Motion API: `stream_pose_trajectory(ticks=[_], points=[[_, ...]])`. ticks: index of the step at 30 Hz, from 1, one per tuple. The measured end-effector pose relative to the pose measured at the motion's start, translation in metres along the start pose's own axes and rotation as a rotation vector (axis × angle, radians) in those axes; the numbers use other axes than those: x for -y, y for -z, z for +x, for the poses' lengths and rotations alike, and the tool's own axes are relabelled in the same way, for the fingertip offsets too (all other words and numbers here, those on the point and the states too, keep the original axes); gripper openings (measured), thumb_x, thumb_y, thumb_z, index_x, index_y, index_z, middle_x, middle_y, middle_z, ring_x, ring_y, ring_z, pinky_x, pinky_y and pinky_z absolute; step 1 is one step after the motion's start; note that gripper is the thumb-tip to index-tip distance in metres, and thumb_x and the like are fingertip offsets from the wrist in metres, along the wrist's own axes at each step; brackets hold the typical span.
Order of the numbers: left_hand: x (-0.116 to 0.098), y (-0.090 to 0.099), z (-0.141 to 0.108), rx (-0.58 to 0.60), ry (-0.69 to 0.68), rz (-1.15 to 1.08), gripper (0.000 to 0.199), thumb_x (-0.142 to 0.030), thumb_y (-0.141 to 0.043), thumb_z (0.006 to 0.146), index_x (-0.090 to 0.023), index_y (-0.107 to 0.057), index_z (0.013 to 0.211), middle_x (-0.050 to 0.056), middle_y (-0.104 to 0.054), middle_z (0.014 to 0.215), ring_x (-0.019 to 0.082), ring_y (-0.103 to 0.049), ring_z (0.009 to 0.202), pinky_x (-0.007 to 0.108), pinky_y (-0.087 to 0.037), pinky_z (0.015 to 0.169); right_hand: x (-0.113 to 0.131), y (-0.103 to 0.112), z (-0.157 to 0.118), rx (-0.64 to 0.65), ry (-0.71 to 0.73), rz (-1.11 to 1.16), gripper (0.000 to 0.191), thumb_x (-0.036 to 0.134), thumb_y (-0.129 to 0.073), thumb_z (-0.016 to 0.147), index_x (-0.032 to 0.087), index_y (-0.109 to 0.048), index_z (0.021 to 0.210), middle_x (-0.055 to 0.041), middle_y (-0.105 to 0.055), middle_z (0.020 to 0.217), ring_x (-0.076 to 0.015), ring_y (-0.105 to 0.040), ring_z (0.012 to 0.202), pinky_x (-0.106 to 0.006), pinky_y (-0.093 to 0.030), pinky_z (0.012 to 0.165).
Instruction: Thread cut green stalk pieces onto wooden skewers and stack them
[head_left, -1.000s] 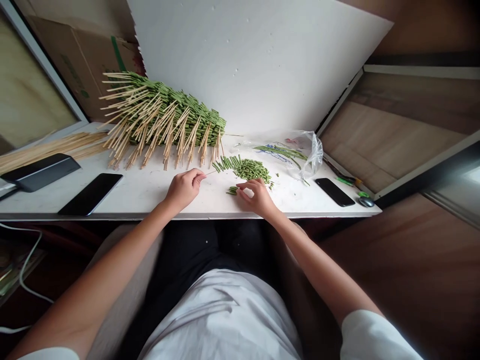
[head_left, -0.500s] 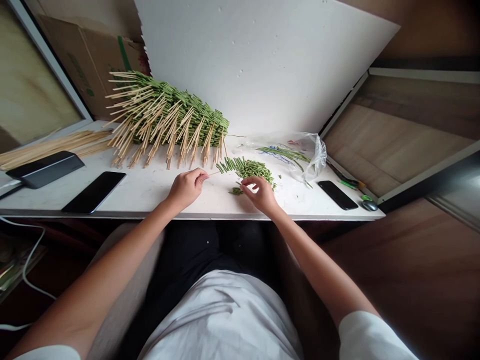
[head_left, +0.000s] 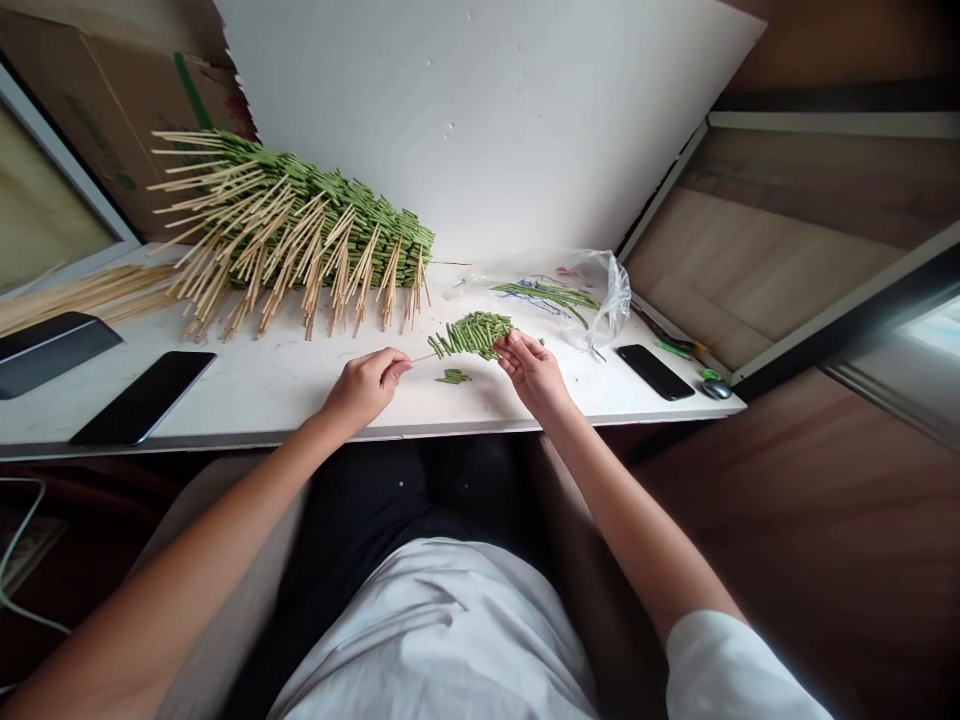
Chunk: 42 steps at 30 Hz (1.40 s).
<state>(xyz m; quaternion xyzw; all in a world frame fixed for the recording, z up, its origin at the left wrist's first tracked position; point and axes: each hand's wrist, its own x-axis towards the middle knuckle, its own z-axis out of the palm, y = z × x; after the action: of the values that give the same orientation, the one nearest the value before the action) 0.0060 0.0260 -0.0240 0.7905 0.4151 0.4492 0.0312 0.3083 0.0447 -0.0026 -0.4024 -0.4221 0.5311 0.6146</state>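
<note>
My left hand (head_left: 369, 388) is closed on the bare end of a thin wooden skewer (head_left: 422, 357). Cut green bean pieces (head_left: 441, 345) are threaded side by side along it, in front of a loose pile of cut beans (head_left: 480, 328). At the skewer's right end my right hand (head_left: 531, 368) pinches with thumb and fingertips, seemingly on a green bean piece, mostly hidden by the fingers. A few loose pieces (head_left: 453, 376) lie on the white table nearer to me. To the left is a tall stack of filled bean skewers (head_left: 322, 215), their bare sticks pointing towards me.
Bare skewers (head_left: 90, 290) lie at the far left, by a dark stand-like device (head_left: 56, 350) and a phone (head_left: 146, 398). A clear plastic bag (head_left: 611, 290) with long beans (head_left: 551, 294) lies back right, near another phone (head_left: 654, 372). A white board (head_left: 487, 120) stands behind.
My right hand has moved from the loose pieces near the front up to the skewer's right end, turning its palm upward. My left hand keeps its hold; the view has shifted slightly right.
</note>
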Motion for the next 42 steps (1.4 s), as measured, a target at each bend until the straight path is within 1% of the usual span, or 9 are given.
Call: stream_pose_trajectory(ticks=[4, 9, 14, 17, 21, 26, 31, 37, 42], points=[[-0.0029, -0.0026, -0.0005, 0.010, 0.002, -0.022, 0.025, -0.037, -0.059, 0.106, -0.020, -0.073, 0.095, 0.002, -0.069, 0.071, 0.017, -0.063, 0.064, 0.027, -0.049, 0.068, 0.0030, -0.0044, -0.0036, 0.025, 0.006, 0.069, 0.052, 0.055, -0.098, 0.066, 0.027, -0.080, 0.106, -0.0038, -0.082, 0.100, -0.0246, -0.077, 0.109, -0.036, -0.064, 0.093], [-0.0063, -0.0026, 0.0002, 0.004, 0.012, -0.040, 0.024, -0.035, -0.059, 0.106, -0.020, -0.073, 0.093, 0.002, -0.069, 0.070, 0.016, -0.064, 0.063, 0.027, -0.049, 0.067, 0.0007, -0.0065, -0.0060, 0.049, 0.028, 0.026, 0.044, 0.056, -0.094, 0.072, 0.027, -0.080, 0.101, -0.0061, -0.082, 0.104, -0.0263, -0.076, 0.110, -0.041, -0.064, 0.100], [-0.0073, -0.0027, 0.0003, 0.011, 0.011, -0.040, 0.022, -0.033, -0.060, 0.105, -0.019, -0.073, 0.093, 0.002, -0.071, 0.071, 0.016, -0.065, 0.062, 0.027, -0.049, 0.067, 0.0003, -0.0060, -0.0069, 0.034, 0.006, 0.037, 0.041, 0.052, -0.096, 0.070, 0.027, -0.080, 0.097, -0.0053, -0.082, 0.103, -0.0269, -0.077, 0.108, -0.041, -0.065, 0.095], [-0.0066, -0.0040, 0.0000, 0.002, -0.014, -0.039, 0.022, -0.032, -0.060, 0.106, -0.019, -0.073, 0.094, 0.002, -0.071, 0.071, 0.015, -0.064, 0.062, 0.026, -0.048, 0.066, 0.0012, -0.0062, -0.0075, 0.018, 0.006, 0.049, 0.039, 0.050, -0.097, 0.069, 0.027, -0.080, 0.096, -0.0055, -0.082, 0.103, -0.0266, -0.076, 0.109, -0.039, -0.064, 0.093], [-0.0051, -0.0058, -0.0006, 0.009, -0.040, -0.037, 0.022, -0.032, -0.060, 0.106, -0.018, -0.073, 0.094, 0.001, -0.070, 0.069, 0.015, -0.064, 0.060, 0.025, -0.046, 0.064, 0.0013, -0.0064, -0.0079, -0.008, 0.000, 0.064, 0.043, 0.050, -0.098, 0.067, 0.026, -0.079, 0.098, -0.0046, -0.082, 0.103, -0.0255, -0.076, 0.111, -0.035, -0.064, 0.090], [-0.0043, -0.0054, -0.0012, 0.009, -0.055, -0.027, 0.022, -0.031, -0.060, 0.106, -0.018, -0.073, 0.095, 0.002, -0.073, 0.072, 0.016, -0.065, 0.062, 0.026, -0.047, 0.065, 0.0008, -0.0064, -0.0078, -0.006, 0.011, 0.070, 0.043, 0.051, -0.100, 0.065, 0.026, -0.081, 0.095, -0.0026, -0.083, 0.100, -0.0234, -0.076, 0.108, -0.032, -0.064, 0.086], [-0.0055, -0.0038, -0.0011, -0.004, -0.069, 0.000, 0.021, -0.030, -0.061, 0.106, -0.018, -0.074, 0.094, 0.004, -0.076, 0.077, 0.016, -0.067, 0.064, 0.027, -0.047, 0.066, 0.0022, -0.0088, -0.0099, -0.052, 0.064, 0.030, 0.042, 0.049, -0.101, 0.063, 0.024, -0.081, 0.091, -0.0043, -0.083, 0.099, -0.0252, -0.076, 0.111, -0.032, -0.064, 0.082], [-0.0052, -0.0033, -0.0014, -0.013, -0.090, 0.016, 0.022, -0.029, -0.059, 0.107, -0.019, -0.074, 0.094, 0.005, -0.079, 0.082, 0.018, -0.070, 0.068, 0.027, -0.049, 0.067, 0.0029, -0.0088, -0.0096, -0.077, 0.068, 0.041, 0.043, 0.043, -0.102, 0.059, 0.023, -0.081, 0.091, -0.0056, -0.083, 0.098, -0.0278, -0.077, 0.112, -0.032, -0.063, 0.078], [-0.0004, -0.0035, -0.0028, -0.018, -0.135, 0.045, 0.024, -0.029, -0.057, 0.108, -0.018, -0.074, 0.095, 0.007, -0.080, 0.087, 0.020, -0.074, 0.072, 0.028, -0.051, 0.068, 0.0017, -0.0074, -0.0089, -0.057, 0.059, 0.029, 0.043, 0.043, -0.102, 0.059, 0.023, -0.081, 0.090, -0.0057, -0.084, 0.098, -0.0281, -0.078, 0.112, -0.032, -0.063, 0.078]])
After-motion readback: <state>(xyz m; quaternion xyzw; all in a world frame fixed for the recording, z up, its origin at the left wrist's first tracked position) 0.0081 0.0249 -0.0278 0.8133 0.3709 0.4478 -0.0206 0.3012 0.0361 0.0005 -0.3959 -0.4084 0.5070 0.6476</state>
